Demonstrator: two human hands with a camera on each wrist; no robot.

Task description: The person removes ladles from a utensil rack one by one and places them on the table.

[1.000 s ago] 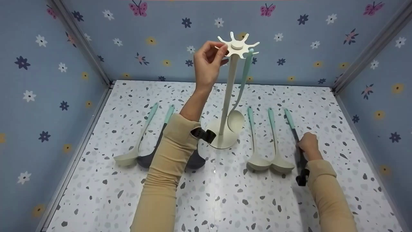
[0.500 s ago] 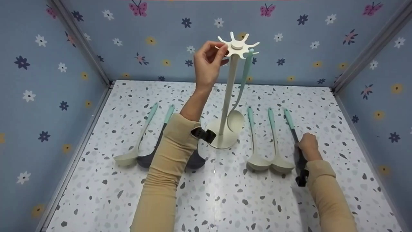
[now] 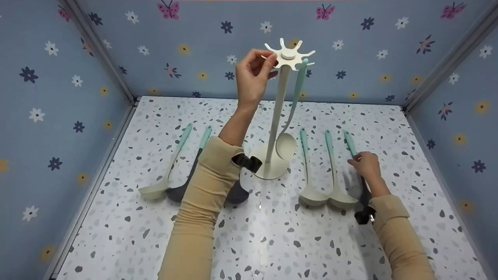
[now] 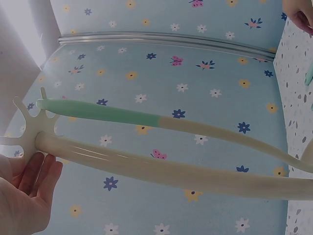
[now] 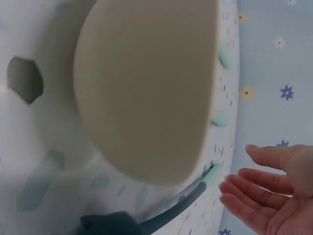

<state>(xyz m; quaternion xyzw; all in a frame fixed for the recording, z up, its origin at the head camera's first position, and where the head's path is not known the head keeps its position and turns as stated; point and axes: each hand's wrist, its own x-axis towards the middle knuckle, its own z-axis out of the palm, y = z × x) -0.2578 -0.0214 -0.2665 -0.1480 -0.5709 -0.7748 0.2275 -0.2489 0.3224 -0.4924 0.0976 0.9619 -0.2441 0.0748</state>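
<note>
My left hand [image 3: 252, 81] pinches one prong at the top of a cream utensil rack [image 4: 161, 166]. From another prong hangs a cream spoon [image 3: 286, 147] with a mint handle [image 4: 107, 111]. Over at the right, my right hand [image 3: 367, 167] is above a dark-grey utensil [image 3: 365, 194] with a mint handle [image 3: 349, 142], covering part of its shaft. Its fingers [image 5: 252, 193] are spread and loosely bent in the right wrist view, holding nothing. Two cream ladles, one inner [image 3: 313, 196] and one outer [image 3: 342, 200], lie between the rack and this hand.
Left of the rack lie a cream ladle [image 3: 153, 191] and a dark utensil [image 3: 177, 193]. Another dark utensil head [image 3: 237, 193] shows beside the left sleeve [image 3: 198, 202], which hides the rest. Flowered walls [image 3: 218, 15] enclose the speckled table [image 3: 272, 241].
My right hand has risen from the dark utensil's shaft and shifted up toward its mint handle, its curled fingers loosening. My left hand keeps its pinch on the rack.
</note>
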